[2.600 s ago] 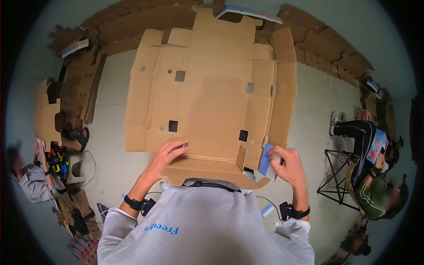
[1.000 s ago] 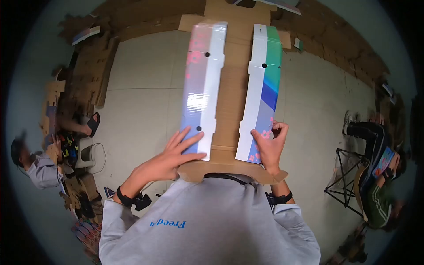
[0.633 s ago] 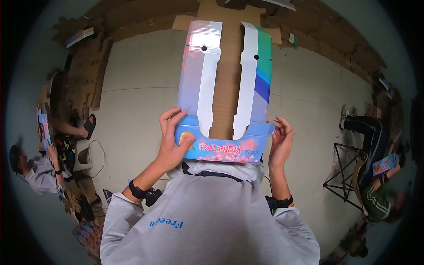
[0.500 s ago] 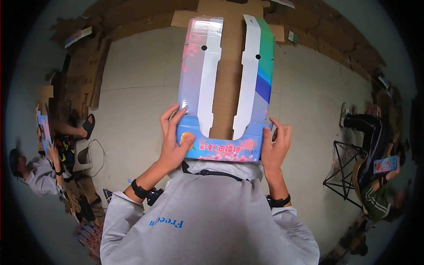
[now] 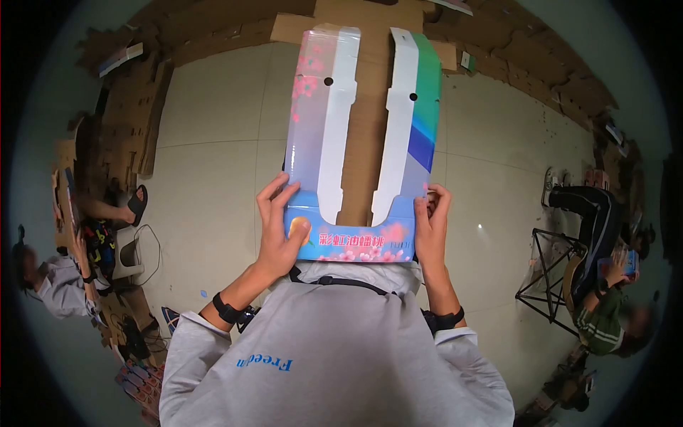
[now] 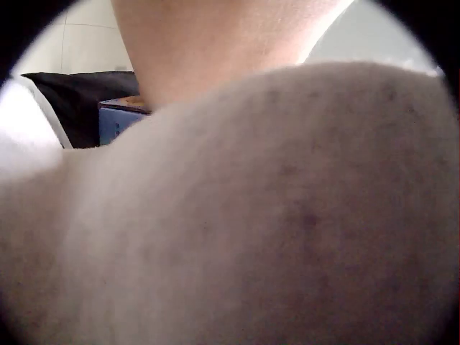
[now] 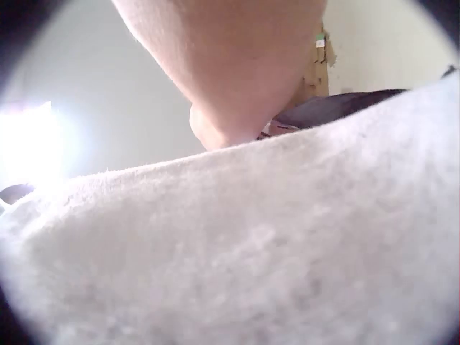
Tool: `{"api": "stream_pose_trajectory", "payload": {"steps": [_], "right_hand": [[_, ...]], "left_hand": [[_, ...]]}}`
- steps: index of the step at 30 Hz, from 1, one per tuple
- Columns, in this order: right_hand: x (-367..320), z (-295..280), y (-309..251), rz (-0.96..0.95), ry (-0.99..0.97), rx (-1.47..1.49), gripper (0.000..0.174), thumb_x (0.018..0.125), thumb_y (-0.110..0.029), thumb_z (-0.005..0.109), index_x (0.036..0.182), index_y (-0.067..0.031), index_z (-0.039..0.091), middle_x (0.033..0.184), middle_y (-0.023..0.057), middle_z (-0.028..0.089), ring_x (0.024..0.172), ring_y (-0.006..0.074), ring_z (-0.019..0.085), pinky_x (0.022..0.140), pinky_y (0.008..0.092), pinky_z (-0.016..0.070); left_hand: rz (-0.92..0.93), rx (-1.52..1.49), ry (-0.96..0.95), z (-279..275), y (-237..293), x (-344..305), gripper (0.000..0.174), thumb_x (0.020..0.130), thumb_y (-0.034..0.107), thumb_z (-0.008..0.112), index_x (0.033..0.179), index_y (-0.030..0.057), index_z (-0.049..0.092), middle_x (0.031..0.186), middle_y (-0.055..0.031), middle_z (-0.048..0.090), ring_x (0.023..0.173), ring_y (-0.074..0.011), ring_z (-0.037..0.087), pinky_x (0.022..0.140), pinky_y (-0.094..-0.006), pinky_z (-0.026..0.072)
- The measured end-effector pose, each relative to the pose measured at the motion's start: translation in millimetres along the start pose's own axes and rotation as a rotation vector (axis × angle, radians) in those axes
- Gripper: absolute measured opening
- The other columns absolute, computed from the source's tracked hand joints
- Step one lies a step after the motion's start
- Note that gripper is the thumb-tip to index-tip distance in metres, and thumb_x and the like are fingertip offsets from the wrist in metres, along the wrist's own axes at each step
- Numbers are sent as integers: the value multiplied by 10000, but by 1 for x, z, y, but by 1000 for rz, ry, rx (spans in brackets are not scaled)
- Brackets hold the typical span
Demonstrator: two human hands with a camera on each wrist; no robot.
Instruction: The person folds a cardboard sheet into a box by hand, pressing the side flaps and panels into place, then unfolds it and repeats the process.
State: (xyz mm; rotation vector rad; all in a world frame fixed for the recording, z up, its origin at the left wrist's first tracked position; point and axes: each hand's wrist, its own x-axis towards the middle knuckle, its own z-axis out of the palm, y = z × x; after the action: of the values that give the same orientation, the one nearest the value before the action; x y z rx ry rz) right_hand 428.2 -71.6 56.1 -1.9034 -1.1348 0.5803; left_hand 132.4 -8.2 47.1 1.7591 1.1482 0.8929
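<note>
A partly folded cardboard box (image 5: 368, 142) lies in front of the body in the head view, brown inside. Its printed side panels, a pink-violet one (image 5: 307, 142) and a green-blue one (image 5: 425, 92), are folded inward with a gap between them. Across the near end stands a blue front panel (image 5: 356, 245) with pink blossoms. My left hand (image 5: 276, 228) grips its left corner, thumb on the printed face. At its right corner my right hand (image 5: 432, 228) pinches the edge. Sleeve cloth fills most of both wrist views; fingers are hidden there.
Brown cardboard sheets (image 5: 555, 82) lie along the far side and stacks (image 5: 128, 107) at the left. One seated person (image 5: 60, 285) is at the left, another (image 5: 601, 313) at the right beside a black folding frame (image 5: 544, 277). A cable (image 5: 158, 249) crosses the floor.
The box, first spread with its brown inside up, now has its side panels folded inward and the blue front panel raised. My right hand has moved in onto that panel's right corner.
</note>
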Motion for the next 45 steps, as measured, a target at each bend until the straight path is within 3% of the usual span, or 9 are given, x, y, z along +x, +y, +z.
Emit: {"api": "stream_pose_trajectory", "payload": {"steps": [5,11,17,21,24,27,31,37,45], "right_hand": [[15,-7,-33,-340,113,-346,348,1005,-138,688,1293,27,581,1123,177,650,1135,332,628,1060,441,477],[56,23,-75,-985,-506,-519,226,890,-178,749,1043,-14,729,1103,134,697,1161,293,637,1148,488,455],[38,-6,-39,-984,-539,-491,322,838,-172,785,571,-45,659,637,60,617,906,273,649,1058,439,511],[26,-3,-40,-989,-553,-490,274,792,-112,805,572,-45,655,602,47,588,847,259,628,1019,432,533],[24,3,-38,-1004,-533,-504,305,796,-111,807,550,-49,638,583,45,585,817,241,619,1027,427,532],[21,3,-36,-971,-544,-543,283,827,-210,829,641,-57,681,612,42,605,809,235,621,1034,426,532],[11,10,-50,-1003,-619,-435,370,881,-381,817,746,-82,646,641,51,584,754,239,606,932,402,549],[-12,16,-33,-919,-779,-399,416,937,-500,775,795,-130,648,615,25,580,678,210,631,741,302,535],[8,13,-48,-994,-396,-93,189,884,-149,825,863,-57,662,874,88,640,789,248,638,729,363,550]], "left_hand": [[126,298,-51,-7,7,15,453,949,158,645,1397,95,649,1599,-213,353,1551,-422,289,1270,-560,265],[624,586,-387,-18,42,73,293,878,204,742,1169,178,722,1216,-70,652,1379,-281,545,1260,-592,304],[572,496,-442,-30,15,43,168,924,239,743,935,93,661,989,-59,597,1140,-255,608,1254,-592,338],[446,179,-402,-14,20,35,188,905,155,754,1079,100,712,1153,-140,536,1300,-332,525,1250,-642,315],[423,0,-9,-6,-5,35,298,886,96,752,1181,113,715,1257,-169,484,1423,-382,459,1242,-648,316],[298,348,257,-17,-19,39,438,890,48,740,1314,144,691,1330,-147,482,1499,-390,405,1236,-614,338],[-191,-148,-25,-23,-18,4,621,940,37,709,1535,135,557,1550,-157,412,1532,-357,374,1268,-517,305],[-212,-327,-199,7,21,13,680,1005,83,669,1640,95,427,1742,-191,212,1607,-332,264,1293,-436,249],[-106,-193,-138,24,13,-1,798,1010,91,660,1693,42,252,1763,-192,172,1631,-341,201,1307,-466,209]]}}
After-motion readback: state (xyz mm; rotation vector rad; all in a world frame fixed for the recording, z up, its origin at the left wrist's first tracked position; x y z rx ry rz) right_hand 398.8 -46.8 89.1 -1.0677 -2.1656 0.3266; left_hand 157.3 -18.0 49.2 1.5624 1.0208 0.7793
